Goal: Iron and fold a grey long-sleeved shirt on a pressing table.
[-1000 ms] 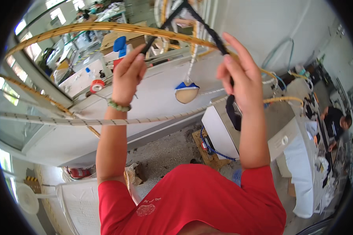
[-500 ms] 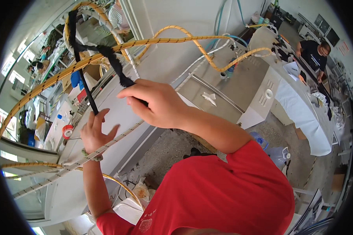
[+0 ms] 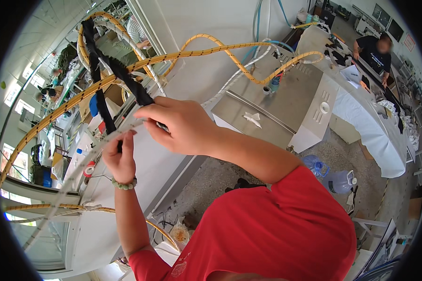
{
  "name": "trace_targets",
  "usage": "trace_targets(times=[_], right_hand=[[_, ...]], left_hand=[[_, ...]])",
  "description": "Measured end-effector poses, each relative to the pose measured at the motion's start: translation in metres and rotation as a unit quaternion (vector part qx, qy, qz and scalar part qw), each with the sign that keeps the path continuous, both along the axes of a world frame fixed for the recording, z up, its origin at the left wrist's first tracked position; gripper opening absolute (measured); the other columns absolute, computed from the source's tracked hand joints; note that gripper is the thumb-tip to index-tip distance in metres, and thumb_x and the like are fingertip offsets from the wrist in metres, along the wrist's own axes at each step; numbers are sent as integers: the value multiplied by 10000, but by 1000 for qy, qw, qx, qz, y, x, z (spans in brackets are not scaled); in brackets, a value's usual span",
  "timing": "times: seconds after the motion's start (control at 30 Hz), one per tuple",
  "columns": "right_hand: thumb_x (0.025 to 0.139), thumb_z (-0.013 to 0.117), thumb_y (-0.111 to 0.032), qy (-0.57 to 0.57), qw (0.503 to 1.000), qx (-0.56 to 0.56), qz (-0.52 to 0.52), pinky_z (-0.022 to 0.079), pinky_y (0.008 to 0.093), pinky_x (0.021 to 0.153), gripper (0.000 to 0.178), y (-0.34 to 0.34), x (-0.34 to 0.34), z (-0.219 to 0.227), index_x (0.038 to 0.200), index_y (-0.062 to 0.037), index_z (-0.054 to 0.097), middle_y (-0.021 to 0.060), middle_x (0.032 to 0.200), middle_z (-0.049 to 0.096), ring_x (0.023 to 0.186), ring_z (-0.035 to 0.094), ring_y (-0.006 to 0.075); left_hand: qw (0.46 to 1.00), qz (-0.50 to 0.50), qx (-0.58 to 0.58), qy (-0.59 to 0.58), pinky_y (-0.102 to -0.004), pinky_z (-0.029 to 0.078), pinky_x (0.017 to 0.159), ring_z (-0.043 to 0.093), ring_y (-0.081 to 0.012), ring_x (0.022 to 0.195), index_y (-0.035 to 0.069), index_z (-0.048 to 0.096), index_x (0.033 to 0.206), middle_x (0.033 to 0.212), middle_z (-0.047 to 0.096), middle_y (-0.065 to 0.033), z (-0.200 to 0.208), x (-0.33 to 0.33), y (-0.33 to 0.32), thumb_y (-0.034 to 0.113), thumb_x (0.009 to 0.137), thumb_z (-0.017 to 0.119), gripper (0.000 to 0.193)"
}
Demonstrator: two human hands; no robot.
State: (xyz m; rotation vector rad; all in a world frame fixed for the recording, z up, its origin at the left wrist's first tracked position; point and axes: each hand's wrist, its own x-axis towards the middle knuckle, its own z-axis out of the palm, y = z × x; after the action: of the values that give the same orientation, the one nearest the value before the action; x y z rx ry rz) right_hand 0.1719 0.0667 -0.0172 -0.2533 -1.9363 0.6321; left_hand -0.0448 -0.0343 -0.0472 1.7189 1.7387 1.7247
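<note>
A long black fabric strip (image 3: 122,72) hangs doubled from around the bend of a yellow hose (image 3: 82,96) at the upper left, with two lengths coming down. My right hand (image 3: 183,126) is closed on the right-hand length, fingers wrapped over it, and a short black bit shows below the grip. Lower and to the left, my left hand (image 3: 120,159) pinches the end of the other length between thumb and fingers. A pale braided hose (image 3: 86,159), blurred by motion, runs up from the lower left past my left fingertips.
A steel-topped machine (image 3: 262,107) stands right of my hands, with a crumpled white scrap (image 3: 252,119) on it. Beyond is a white-covered table (image 3: 361,136), where a person (image 3: 377,54) works. Large clear bottles (image 3: 340,181) stand on the floor. A tape roll (image 3: 89,168) lies at left.
My left hand has gone from spread fingers to a pinch on the strip's lower end. The strip's right length is straighter. The pale hose has swung up toward my hands.
</note>
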Motion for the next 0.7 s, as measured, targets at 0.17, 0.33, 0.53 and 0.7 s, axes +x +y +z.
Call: trace_targets(times=[0.17, 0.33, 0.53, 0.7], right_hand=[[874, 725, -131, -119, 982, 110, -98, 513, 359, 539, 256, 7, -1, -12, 1118, -90, 663, 42, 839, 608, 686, 667, 217], [840, 722, -144, -112, 967, 172, -153, 497, 356, 501, 204, 21, -11, -11, 1017, -91, 637, 23, 820, 573, 666, 654, 205], [818, 701, -131, 24, 949, 235, -208, 480, 343, 476, 123, 45, -29, 37, 908, -112, 619, 8, 778, 549, 636, 635, 191], [790, 706, -129, 53, 941, 249, -223, 481, 330, 474, 126, 53, -32, 37, 871, -116, 611, 6, 756, 541, 633, 637, 180]], left_hand=[[991, -48, 17, -125, -199, 354, 587, 492, -36, 645, -35, 732, 986, 764, 635, 29, 8, 18, 10, 103, 992, 696, 144], [995, -43, 39, -82, -198, 305, 539, 422, -29, 590, -31, 686, 1138, 728, 606, 18, 12, 27, 3, 128, 1059, 579, 207], [975, 63, 145, -155, -205, 244, 491, 327, -31, 537, -11, 599, 1267, 701, 581, 0, 33, 69, 10, 155, 1116, 435, 278], [983, 12, -12, -185, -206, 328, 522, 424, -43, 560, -11, 636, 1165, 741, 625, -9, 43, 86, 12, 154, 1106, 482, 233]])
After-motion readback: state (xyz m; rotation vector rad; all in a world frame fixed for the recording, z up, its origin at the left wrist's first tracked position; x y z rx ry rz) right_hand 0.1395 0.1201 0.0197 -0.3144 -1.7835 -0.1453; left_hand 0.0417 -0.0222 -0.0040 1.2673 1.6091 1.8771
